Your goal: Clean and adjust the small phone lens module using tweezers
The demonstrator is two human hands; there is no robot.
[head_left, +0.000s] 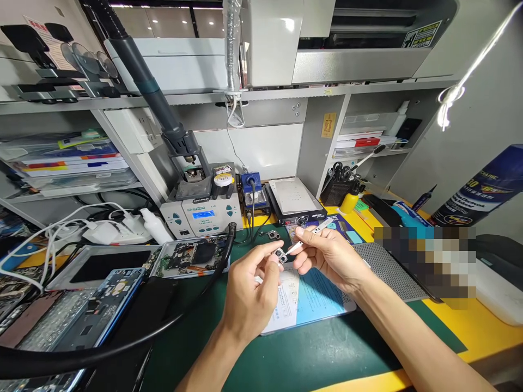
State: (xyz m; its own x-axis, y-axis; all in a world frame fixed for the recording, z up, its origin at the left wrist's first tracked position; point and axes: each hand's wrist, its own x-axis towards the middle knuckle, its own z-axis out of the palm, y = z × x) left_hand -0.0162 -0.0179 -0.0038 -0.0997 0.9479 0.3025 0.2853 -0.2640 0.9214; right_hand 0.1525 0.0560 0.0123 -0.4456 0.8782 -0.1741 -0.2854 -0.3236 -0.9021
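Note:
Between the thumb and fingers of my left hand (254, 286) is a small phone camera module (281, 255) with two dark round lenses in a metal frame. Pinched in my right hand (322, 251) is a pair of slim white tweezers (326, 224) with small holes along the handle. Their pointed tip reaches the edge of the module; whether it touches is too small to tell. Below both hands lies a white and blue printed mat (318, 299). Just beyond my left fingertips sits another small camera part (273, 235).
A hot air station (204, 215) stands at the back, its black hose (180, 318) crossing the left side. Opened phones and a tray of circuit boards (192, 256) lie left. A perforated grey mat (388, 272) and a blue spray can (482, 188) are at right.

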